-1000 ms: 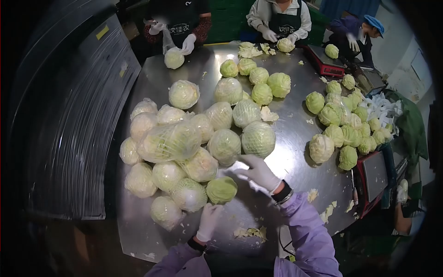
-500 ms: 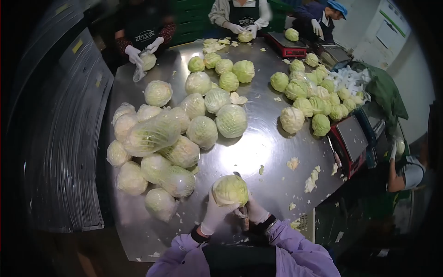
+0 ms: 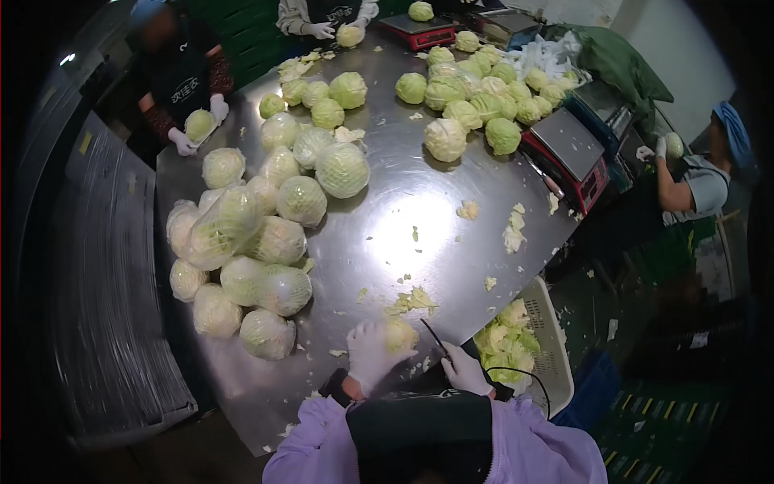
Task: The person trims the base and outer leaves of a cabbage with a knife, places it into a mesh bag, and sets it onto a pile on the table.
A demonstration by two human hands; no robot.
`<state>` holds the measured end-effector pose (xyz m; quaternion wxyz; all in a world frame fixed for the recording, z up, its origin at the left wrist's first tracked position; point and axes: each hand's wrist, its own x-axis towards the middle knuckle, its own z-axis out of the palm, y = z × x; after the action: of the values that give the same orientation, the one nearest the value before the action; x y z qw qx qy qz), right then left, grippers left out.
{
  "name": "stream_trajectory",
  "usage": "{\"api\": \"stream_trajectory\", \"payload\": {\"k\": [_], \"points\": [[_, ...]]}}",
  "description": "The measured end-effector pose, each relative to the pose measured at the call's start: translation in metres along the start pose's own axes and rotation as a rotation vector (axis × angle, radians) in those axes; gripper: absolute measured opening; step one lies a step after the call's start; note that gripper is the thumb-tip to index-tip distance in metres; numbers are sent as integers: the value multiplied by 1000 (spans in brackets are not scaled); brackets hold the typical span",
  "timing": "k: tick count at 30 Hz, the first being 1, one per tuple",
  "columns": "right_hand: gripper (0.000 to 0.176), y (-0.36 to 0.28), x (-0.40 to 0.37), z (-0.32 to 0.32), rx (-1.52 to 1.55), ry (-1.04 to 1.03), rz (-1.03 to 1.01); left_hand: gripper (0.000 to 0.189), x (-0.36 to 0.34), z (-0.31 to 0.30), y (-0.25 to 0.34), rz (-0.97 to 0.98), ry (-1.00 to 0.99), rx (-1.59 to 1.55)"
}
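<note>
My left hand [image 3: 370, 355], in a white glove, grips a pale cabbage [image 3: 401, 334] at the near edge of the table; part of the cabbage is hidden behind the fingers. A knife [image 3: 436, 337] with a dark, thin blade is in my gloved right hand [image 3: 466, 372], just right of the cabbage. The blade points up and left, apart from the cabbage. Trimmed leaf pieces [image 3: 412, 301] lie on the metal just beyond it.
Wrapped cabbages [image 3: 264, 335] crowd the left of the metal table [image 3: 451, 274]; bare cabbages [image 3: 445, 139] lie far right near a red scale [image 3: 568, 145]. A white basket of leaves [image 3: 556, 359] stands beside my right arm. Co-workers stand around the table.
My right hand with the knife has come away from the cabbage to the right. The cabbage is lower in view, and leaf pieces now lie beyond it. The whole view has shifted.
</note>
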<state>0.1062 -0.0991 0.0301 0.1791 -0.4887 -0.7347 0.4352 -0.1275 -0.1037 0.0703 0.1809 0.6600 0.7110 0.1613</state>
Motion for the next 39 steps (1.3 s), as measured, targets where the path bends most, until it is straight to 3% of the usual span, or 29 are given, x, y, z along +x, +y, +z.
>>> {"api": "stream_trajectory", "payload": {"k": [2, 3, 5, 16, 20, 30, 33, 35, 36, 37, 39], "points": [[38, -39, 7, -15, -320, 113, -122, 77, 6, 14, -7, 22, 65, -30], [38, -45, 10, -15, -314, 128, -112, 77, 9, 13, -3, 38, 57, -24], [39, -53, 14, -12, -369, 75, -152, 72, 14, 12, 6, -121, -27, -123], [17, -38, 39, 10, -572, -12, -176, 73, 32, 1, 10, -190, -172, -81], [15, -23, 58, 21, -551, 19, -161, 80, 38, -2, 20, -255, -246, -23], [12, 2, 71, 37, -507, -40, -56, 80, 47, -17, 35, -162, -328, -24], [19, 8, 70, 37, -415, -58, -31, 72, 26, -10, 22, -196, -212, -1], [23, 18, 68, 27, -272, -117, -25, 75, 18, -19, -6, -44, -206, -567], [29, 23, 69, 23, -178, -147, 7, 76, 7, -29, -14, -13, -205, -634], [33, 23, 71, 20, -38, -187, 31, 76, 0, -27, -26, -35, -201, -628], [35, 8, 69, 20, -72, -200, -41, 76, -23, -14, -49, 89, -12, -290]]}}
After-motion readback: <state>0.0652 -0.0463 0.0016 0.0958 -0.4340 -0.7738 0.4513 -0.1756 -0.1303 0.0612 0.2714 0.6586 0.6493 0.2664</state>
